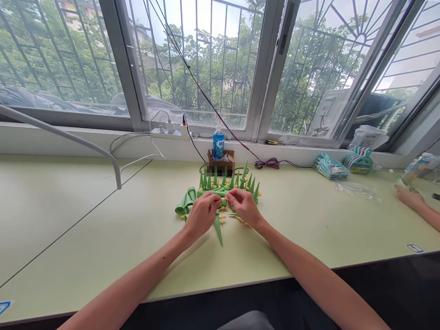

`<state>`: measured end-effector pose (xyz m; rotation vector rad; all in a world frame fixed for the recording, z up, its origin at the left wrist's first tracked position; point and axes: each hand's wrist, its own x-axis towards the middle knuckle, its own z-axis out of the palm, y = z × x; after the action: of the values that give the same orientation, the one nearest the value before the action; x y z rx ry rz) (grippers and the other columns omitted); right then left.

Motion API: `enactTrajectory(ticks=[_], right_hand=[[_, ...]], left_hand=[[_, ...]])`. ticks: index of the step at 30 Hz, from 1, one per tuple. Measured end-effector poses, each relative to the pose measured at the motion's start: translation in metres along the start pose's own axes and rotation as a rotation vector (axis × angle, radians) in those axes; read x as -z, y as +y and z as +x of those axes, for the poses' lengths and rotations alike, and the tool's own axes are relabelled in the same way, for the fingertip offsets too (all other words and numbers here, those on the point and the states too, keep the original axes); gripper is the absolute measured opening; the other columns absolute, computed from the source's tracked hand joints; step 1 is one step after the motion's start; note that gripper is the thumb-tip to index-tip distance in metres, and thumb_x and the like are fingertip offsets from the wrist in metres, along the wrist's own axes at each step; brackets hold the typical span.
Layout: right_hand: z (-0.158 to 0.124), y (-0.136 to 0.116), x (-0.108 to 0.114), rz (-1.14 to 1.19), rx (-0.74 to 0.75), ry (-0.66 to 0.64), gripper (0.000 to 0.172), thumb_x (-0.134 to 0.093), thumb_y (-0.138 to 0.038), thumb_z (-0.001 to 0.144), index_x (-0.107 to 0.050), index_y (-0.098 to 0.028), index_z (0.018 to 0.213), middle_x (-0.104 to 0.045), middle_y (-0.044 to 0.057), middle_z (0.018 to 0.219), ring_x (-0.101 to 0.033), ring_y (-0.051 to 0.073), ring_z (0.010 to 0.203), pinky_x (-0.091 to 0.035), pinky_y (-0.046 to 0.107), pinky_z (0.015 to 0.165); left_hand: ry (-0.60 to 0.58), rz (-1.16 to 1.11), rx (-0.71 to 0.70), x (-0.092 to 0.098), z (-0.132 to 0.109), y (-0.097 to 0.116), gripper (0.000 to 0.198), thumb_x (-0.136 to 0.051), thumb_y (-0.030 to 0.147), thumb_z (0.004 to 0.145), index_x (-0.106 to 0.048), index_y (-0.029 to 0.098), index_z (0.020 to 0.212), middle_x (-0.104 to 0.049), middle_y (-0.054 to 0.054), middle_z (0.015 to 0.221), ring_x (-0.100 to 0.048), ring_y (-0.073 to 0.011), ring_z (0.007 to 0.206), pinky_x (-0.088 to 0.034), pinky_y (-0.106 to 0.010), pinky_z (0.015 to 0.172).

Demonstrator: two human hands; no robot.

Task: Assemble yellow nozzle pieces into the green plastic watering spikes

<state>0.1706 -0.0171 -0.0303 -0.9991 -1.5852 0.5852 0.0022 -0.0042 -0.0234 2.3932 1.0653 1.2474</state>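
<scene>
My left hand (204, 211) and my right hand (245, 207) meet above a pile of green plastic cones. Both are closed in a fingertip pinch, with a small yellow plastic piece (223, 199) between them; its exact shape is mostly hidden by the fingers. Below my left fingers a pointed green cone (218, 231) lies with its tip toward me. Hollow green cones (190, 198) lie to the left of the pile. Behind my hands, several green cones (252, 185) stand point up. Small branched yellow pieces (242, 221) lie beside my right hand.
A blue bottle (218, 144) stands by a small cardboard box (210, 158) behind the pile. A coiled cable (268, 163) and teal hangers (330, 167) lie right. Another person's hand (410, 197) is far right. A white tube (103, 149) arches over the left table.
</scene>
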Motion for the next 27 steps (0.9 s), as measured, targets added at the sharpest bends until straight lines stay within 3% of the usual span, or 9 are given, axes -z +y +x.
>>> enactTrajectory(ticks=[12, 27], right_hand=[[-0.0004, 0.0007, 0.0001, -0.010, -0.022, 0.031, 0.027, -0.054, -0.040, 0.088, -0.061, -0.017, 0.076, -0.059, 0.001, 0.065, -0.052, 0.013, 0.056, -0.041, 0.024, 0.053], [-0.0012, 0.0003, -0.0008, -0.044, -0.022, 0.024, 0.027, -0.053, -0.040, 0.088, -0.062, -0.018, 0.076, -0.061, 0.002, 0.067, -0.056, 0.014, 0.060, -0.045, 0.025, 0.057]], left_hand=[[0.050, 0.033, 0.048, 0.0015, -0.0006, -0.0006, 0.022, -0.049, 0.027, 0.091, -0.064, 0.019, 0.077, -0.059, -0.002, 0.078, -0.048, -0.0109, 0.057, -0.038, -0.025, 0.055], [-0.137, 0.182, 0.066, -0.0011, -0.0043, -0.0009, 0.011, -0.054, 0.026, 0.085, -0.063, 0.020, 0.087, -0.063, -0.004, 0.085, -0.057, -0.0167, 0.065, -0.042, -0.028, 0.059]])
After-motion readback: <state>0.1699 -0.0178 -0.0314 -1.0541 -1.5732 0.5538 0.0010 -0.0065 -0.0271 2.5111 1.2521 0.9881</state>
